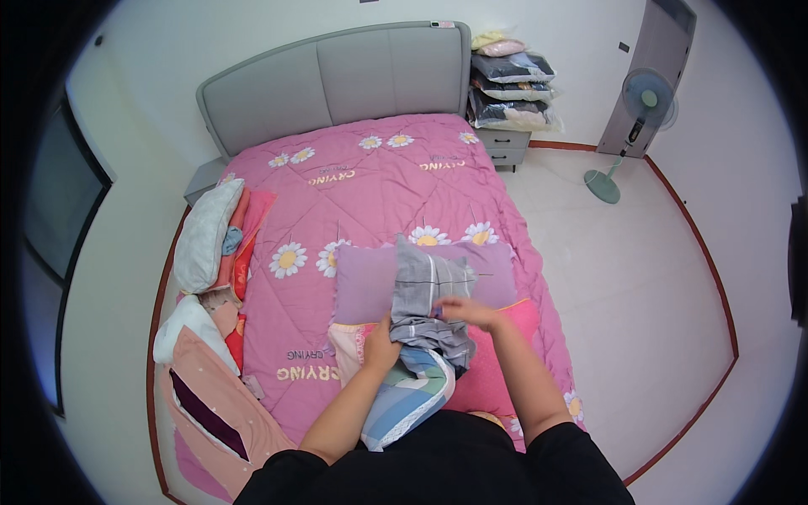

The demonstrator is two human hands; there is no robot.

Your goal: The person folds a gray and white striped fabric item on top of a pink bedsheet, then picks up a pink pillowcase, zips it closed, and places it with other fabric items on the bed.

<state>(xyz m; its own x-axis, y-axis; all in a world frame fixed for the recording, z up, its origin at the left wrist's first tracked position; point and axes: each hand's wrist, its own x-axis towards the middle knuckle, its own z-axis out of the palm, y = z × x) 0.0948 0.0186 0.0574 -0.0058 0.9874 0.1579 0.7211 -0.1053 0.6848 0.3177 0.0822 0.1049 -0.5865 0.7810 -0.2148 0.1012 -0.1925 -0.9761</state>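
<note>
A grey plaid cloth cover, which looks like a pillowcase [429, 278], is bunched in front of me at the bed's near part. My left hand [381, 347] is closed on its left edge. Over the cloth's right side is my right hand [468, 311], its fingers slightly blurred beside a small purple spot. Below the grey cloth, a blue, green and white checked pillow [408, 400] leans near my body, its upper end meeting the folds. Behind the cloth lies a lavender pillow [362, 273]. A bright pink pillow [492, 370] lies under my right forearm.
The pink floral quilt [337, 210] covers the bed, with a grey headboard [370, 71]. Pillows [210, 231] and a peach cover [219, 412] line the left edge. Bagged textiles [513, 88] are stacked on a nightstand [505, 147]. A fan [619, 168] stands right.
</note>
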